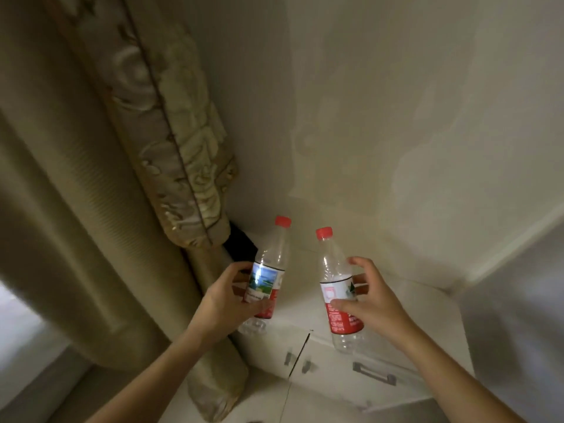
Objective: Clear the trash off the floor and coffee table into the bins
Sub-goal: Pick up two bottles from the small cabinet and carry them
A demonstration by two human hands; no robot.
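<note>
Room: a dim corner with pale, patchy walls (396,102); the view is tilted and slightly blurred.
Left grip: the left hand (225,300) grasps the left bottle (268,276) around its label, thumb on the near side, fingers curled behind.
Right grip: the right hand (369,300) grasps the right bottle (335,288) at its label, thumb across the front, fingers wrapped round the far side.
Left bottle: clear plastic, red cap (283,221) on, a picture label above a red band; it leans a little to the right, and looks empty.
Right bottle: same kind, red cap (324,233) on, white and red label; it leans a little to the left, and looks empty.
Bottles together: side by side and apart, caps pointing up toward the wall, both held in the air above the cabinet.
Arms: both bare forearms reach in from the lower edge, the left one from the lower left, the right one from the lower right.
Cabinet: a white cabinet (427,331) stands in the corner below the hands, with doors and a drawer that carry metal handles (374,374).
Dark object: a small black shape (241,242) sits at the back of the cabinet top, just behind the left bottle; what it is cannot be told.
Curtains: a patterned drape (171,132) hangs to the left, its lower end close to the black shape; a plain ribbed curtain (76,209) hangs further left.
</note>
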